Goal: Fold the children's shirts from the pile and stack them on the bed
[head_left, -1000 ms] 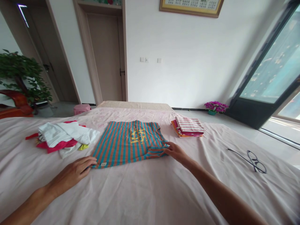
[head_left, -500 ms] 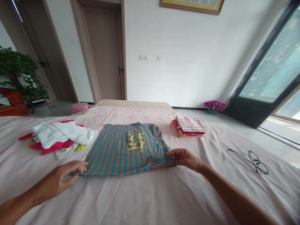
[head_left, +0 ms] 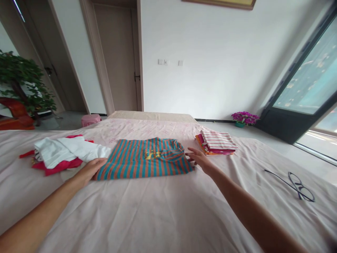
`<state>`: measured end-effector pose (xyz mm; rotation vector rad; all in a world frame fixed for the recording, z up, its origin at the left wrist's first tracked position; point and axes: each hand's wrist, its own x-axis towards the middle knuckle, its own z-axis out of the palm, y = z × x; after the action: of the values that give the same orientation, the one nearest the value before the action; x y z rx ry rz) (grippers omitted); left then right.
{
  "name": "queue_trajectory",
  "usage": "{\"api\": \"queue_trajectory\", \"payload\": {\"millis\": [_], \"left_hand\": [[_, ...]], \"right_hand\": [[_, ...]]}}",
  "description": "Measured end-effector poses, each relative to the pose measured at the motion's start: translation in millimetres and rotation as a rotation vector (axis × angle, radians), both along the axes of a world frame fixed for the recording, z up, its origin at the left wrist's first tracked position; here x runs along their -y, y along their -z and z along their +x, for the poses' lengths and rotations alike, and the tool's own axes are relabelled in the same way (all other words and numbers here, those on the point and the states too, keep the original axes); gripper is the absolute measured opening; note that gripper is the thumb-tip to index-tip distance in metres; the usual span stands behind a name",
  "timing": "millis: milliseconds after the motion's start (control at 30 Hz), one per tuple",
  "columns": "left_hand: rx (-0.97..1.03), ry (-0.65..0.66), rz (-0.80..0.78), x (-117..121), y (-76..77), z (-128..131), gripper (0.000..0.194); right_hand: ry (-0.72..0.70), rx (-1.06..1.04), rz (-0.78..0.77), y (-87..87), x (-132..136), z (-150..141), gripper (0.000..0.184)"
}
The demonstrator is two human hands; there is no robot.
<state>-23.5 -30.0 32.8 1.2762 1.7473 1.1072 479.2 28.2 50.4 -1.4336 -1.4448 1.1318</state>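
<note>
A blue-and-orange striped T-shirt (head_left: pixel 137 167) lies on the bed, its near part folded over toward the far side so that the yellow print is partly covered. My left hand (head_left: pixel 92 169) is at the shirt's left edge with its fingers stretched out along the cloth; the thumb is hard to see. At the right edge, by the neckline, my right hand (head_left: pixel 199 160) has its fingers apart, close to the fabric, without a visible grip on it.
A loose heap of white and red clothes (head_left: pixel 65 151) lies left of the shirt. To the right sits a stack of folded clothes (head_left: pixel 218 141), striped on top. Eyeglasses (head_left: pixel 298 186) rest on the pale bedsheet (head_left: pixel 147 218) farther right. A pink stool (head_left: pixel 91 119) stands beyond the bed.
The shirt's near edge has been folded over away from me, covering part of the print. Both hands have moved forward, and the right hand's pinch on the shirt has opened.
</note>
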Motion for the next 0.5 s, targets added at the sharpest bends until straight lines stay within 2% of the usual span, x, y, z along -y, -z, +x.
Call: {"api": "queue_trajectory", "payload": {"millis": [100,233,367,500], "left_hand": [[0.003,-0.006,-0.072,4,7.5,-2,0.075],[-0.015,0.087,0.012,10,16.5,-2,0.088],[-0.118,0.087,0.14,8,19.4,6,0.075],[-0.219,0.164,0.193,18,22.4,9,0.058]], "right_hand": [[0.073,0.096,-0.014,18.6,12,8,0.059],[-0.073,0.293,0.13,26.7,31,13,0.056],[-0.128,0.521,0.225,19.8,38,9,0.047],[-0.214,0.494,0.212,13.6,53,26,0.045]]}}
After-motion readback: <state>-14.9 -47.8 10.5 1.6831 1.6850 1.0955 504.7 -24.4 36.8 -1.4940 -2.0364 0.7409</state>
